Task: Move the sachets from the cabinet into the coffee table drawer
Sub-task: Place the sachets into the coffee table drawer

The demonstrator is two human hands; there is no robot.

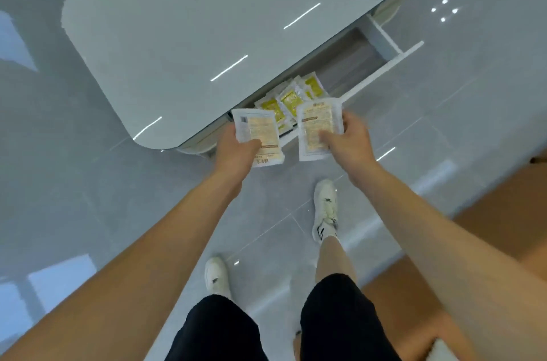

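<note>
The coffee table point(207, 35) has a glossy white top, and its drawer point(381, 70) stands pulled out on the side nearest me. Several yellow-and-white sachets point(291, 99) lie in a heap at the drawer's near left end. My left hand point(236, 150) grips a white sachet with a beige label point(259, 128) just above the drawer's left corner. My right hand point(347, 138) holds a similar sachet point(318, 124) over the drawer's front edge. Both sachets show their printed backs. The cabinet is out of view.
Shiny grey floor tiles point(88, 198) surround the table. My feet in white shoes point(325, 206) stand close to the drawer. A brown wooden surface point(488, 212) runs along the right side. The right half of the drawer holds nothing visible.
</note>
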